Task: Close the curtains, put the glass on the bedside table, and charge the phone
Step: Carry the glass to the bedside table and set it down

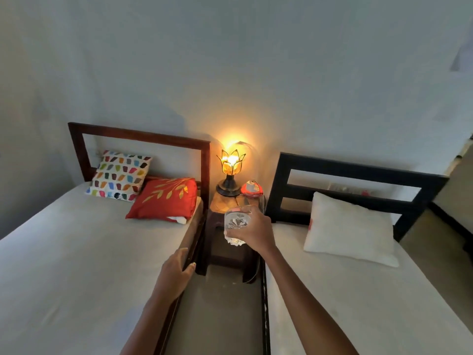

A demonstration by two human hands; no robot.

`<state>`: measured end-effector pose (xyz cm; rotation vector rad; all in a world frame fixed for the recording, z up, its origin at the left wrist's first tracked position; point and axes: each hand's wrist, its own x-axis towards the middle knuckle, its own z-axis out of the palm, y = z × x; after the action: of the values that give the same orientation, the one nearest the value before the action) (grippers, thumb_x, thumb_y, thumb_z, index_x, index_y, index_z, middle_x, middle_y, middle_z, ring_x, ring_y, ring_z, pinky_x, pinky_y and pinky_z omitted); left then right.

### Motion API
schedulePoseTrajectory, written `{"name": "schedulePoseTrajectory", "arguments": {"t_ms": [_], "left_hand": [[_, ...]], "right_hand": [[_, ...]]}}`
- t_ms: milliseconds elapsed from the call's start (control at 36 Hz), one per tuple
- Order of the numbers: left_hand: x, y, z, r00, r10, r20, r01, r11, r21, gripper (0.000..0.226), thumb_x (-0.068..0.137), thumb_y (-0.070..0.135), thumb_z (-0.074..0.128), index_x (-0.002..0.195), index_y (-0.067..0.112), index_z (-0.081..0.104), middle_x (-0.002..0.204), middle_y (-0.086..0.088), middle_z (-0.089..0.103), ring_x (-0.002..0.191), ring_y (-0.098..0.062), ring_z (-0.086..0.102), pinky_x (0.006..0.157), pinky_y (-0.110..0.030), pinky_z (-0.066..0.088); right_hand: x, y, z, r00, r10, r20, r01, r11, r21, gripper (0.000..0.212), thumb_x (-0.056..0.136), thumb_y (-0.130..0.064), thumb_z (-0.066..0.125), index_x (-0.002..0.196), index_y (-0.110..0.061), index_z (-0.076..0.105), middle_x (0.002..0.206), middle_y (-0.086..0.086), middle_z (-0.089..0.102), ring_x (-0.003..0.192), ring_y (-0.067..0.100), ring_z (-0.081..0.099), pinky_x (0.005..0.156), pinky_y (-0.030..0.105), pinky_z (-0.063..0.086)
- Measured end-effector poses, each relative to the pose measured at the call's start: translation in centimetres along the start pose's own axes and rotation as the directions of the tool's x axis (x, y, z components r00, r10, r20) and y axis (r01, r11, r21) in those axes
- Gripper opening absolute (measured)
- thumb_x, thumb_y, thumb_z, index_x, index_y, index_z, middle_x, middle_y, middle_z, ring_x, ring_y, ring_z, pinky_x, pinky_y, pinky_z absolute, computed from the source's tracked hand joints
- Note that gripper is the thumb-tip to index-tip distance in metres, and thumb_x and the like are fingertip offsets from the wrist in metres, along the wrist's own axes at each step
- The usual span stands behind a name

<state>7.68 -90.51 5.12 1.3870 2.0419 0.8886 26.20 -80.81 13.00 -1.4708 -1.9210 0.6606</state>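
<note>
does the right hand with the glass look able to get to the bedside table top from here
Probably yes. The right hand holds the glass just in front of the bedside table, with nothing between. The front of the top looks bare; the lamp stands at the back.

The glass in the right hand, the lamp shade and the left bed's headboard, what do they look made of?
Glass: clear cut glass, judging by the faceted, sparkling sides. Lamp shade: amber translucent petals in dark, probably metal, edging; glass or resin, hard to tell. Left headboard: reddish-brown wood with a smooth, slightly glossy finish. The right hand holds the glass over the bedside table.
</note>
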Motion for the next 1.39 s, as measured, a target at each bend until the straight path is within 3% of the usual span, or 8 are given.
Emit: {"name": "schedulePoseTrajectory", "arguments": {"t_ms": [111,417,528,694,944,1056,1250,1389], "left_hand": [[7.2,0.7,0.4,1.000,0.012,0.010,-0.012,1.000,-0.007,0.051,0.088,0.021,0.062,0.134,0.009,0.043,0.136,-0.010,0.051,0.123,-0.024,0.049,0.098,-0.030,0.042],[25.1,3.9,-0.8,0.997,0.046,0.057,-0.043,0.998,-0.053,0.048,0.088,0.017,0.060,0.133,0.007,0.045,0.132,-0.011,0.054,0.120,-0.026,0.052,0.097,-0.033,0.045],[29.2,3.2,-0.6,0.997,0.030,0.071,-0.022,0.994,-0.107,0.046,0.088,0.016,0.061,0.130,0.007,0.047,0.129,-0.012,0.056,0.117,-0.027,0.055,0.095,-0.035,0.048],[34.5,1.8,0.7,0.996,-0.018,0.082,0.028,0.993,-0.113,0.044,0.088,0.014,0.061,0.128,0.006,0.047,0.128,-0.012,0.056,0.117,-0.026,0.055,0.094,-0.033,0.048],[43.2,0.5,4.8,0.988,-0.134,0.070,0.141,0.984,-0.106,0.045,0.087,0.015,0.062,0.129,0.008,0.047,0.126,-0.010,0.058,0.116,-0.024,0.055,0.095,-0.030,0.047],[47.2,-0.2,7.0,0.953,-0.246,0.179,0.257,0.966,-0.037,0.048,0.088,0.018,0.060,0.132,0.007,0.044,0.129,-0.012,0.055,0.118,-0.026,0.055,0.099,-0.035,0.047],[51.5,-0.4,10.9,0.950,-0.304,0.069,0.307,0.951,-0.034,0.053,0.089,0.020,0.060,0.137,0.014,0.040,0.140,-0.007,0.047,0.129,-0.023,0.045,0.104,-0.031,0.039],[53.9,-1.4,12.8,0.943,-0.326,0.067,0.328,0.944,-0.028,0.053,0.088,0.021,0.060,0.137,0.016,0.039,0.141,-0.006,0.046,0.129,-0.021,0.044,0.105,-0.031,0.038]], "right_hand": [[6.6,1.1,2.2,1.000,-0.005,-0.013,0.005,1.000,0.011,0.080,0.053,-0.048,0.083,0.120,-0.018,0.050,0.115,-0.001,0.062,0.105,0.015,0.059,0.082,0.029,0.055],[23.7,1.5,6.8,0.996,0.069,-0.053,-0.067,0.997,0.030,0.081,0.052,-0.052,0.082,0.120,-0.023,0.048,0.112,-0.004,0.062,0.105,0.015,0.059,0.084,0.035,0.056],[28.4,2.1,8.2,0.992,0.108,-0.072,-0.107,0.994,0.012,0.083,0.056,-0.051,0.082,0.124,-0.023,0.045,0.116,-0.003,0.062,0.107,0.015,0.058,0.082,0.027,0.054],[34.9,3.8,10.3,0.987,0.135,-0.083,-0.129,0.989,0.074,0.082,0.059,-0.043,0.084,0.127,-0.020,0.044,0.121,-0.002,0.059,0.110,0.013,0.056,0.067,0.006,0.038],[44.6,10.0,15.3,0.985,0.165,-0.046,-0.164,0.986,0.037,0.086,0.057,-0.046,0.084,0.128,-0.022,0.041,0.121,-0.002,0.059,0.110,0.015,0.059,0.082,0.023,0.053],[48.4,13.4,18.1,0.983,0.181,0.014,-0.182,0.983,0.016,0.088,0.056,-0.044,0.085,0.128,-0.021,0.040,0.119,0.001,0.061,0.108,0.018,0.061,0.084,0.030,0.056],[53.1,18.4,23.2,0.978,0.202,0.054,-0.205,0.978,0.044,0.085,0.058,-0.038,0.086,0.128,-0.011,0.047,0.115,0.007,0.065,0.101,0.020,0.064,0.077,0.020,0.050],[55.0,21.7,26.7,0.970,0.235,0.060,-0.239,0.969,0.064,0.084,0.058,-0.041,0.085,0.127,-0.010,0.048,0.114,0.010,0.066,0.100,0.021,0.065,0.079,0.031,0.059]]}}
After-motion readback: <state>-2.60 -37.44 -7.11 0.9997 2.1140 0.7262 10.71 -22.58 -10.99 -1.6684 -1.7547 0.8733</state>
